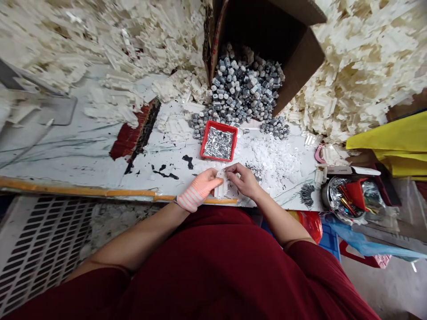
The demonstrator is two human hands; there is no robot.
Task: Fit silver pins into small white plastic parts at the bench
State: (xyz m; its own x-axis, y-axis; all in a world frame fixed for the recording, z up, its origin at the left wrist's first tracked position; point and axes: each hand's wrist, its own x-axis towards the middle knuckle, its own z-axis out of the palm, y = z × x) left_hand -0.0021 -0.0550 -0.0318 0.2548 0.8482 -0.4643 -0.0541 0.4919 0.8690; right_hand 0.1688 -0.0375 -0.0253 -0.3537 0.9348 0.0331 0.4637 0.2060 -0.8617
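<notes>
Left hand (199, 190), in a pink striped glove, is closed around a small white plastic part (220, 187), with the thumb on its front side. The part is just below the red tray (203, 146), at the near edge of the worktop (100, 142). Right hand (245, 180) is bare; its fingertips are pressed together in a pinch at the upper edge of the part, and I cannot tell if something thin is between them. The tray is full of shiny metal pins (218, 143). Above the tray, small grey cylinders (243, 86) spill out of a cardboard box (300, 58). I think the part is light and stiff, with a smooth surface that can slip. Its thin edges probably break if squeezed hard, so the broad flat sides look like the safest place to hold it.
</notes>
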